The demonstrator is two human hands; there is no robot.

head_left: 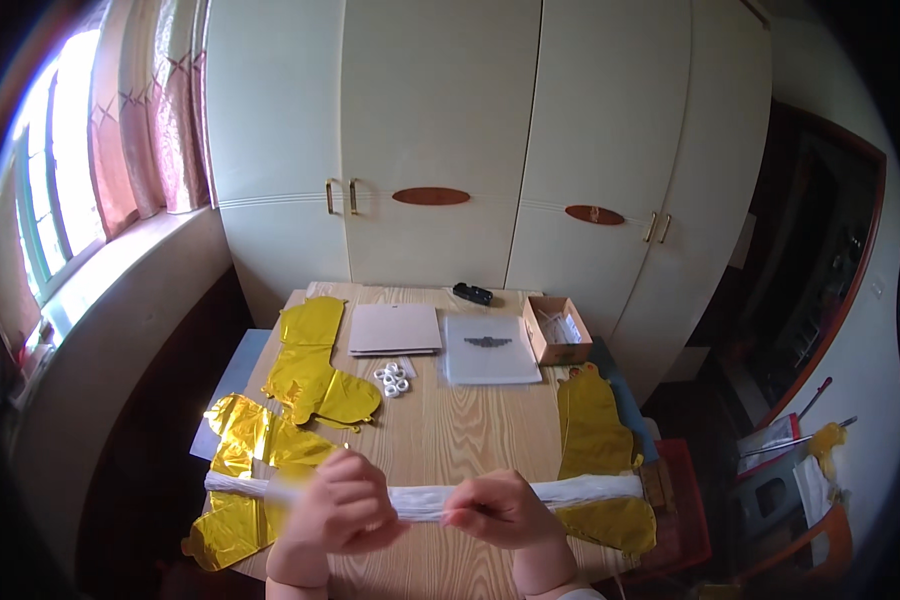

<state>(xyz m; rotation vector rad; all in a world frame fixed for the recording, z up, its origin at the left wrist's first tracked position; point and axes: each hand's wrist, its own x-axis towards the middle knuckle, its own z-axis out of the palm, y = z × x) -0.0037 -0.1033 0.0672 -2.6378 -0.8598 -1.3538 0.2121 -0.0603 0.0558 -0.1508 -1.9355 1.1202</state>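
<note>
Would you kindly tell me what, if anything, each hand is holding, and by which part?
It cannot be told: the left hand and right hand are curled over the middle of the white strand bundle, but no clear grip shows.

The wood-grain table supports gold foil shapes at left and right, a black object, beige stack, clear sleeve and open box toward the far edge, white rings left of centre, and a white strand bundle across the near side.
</note>
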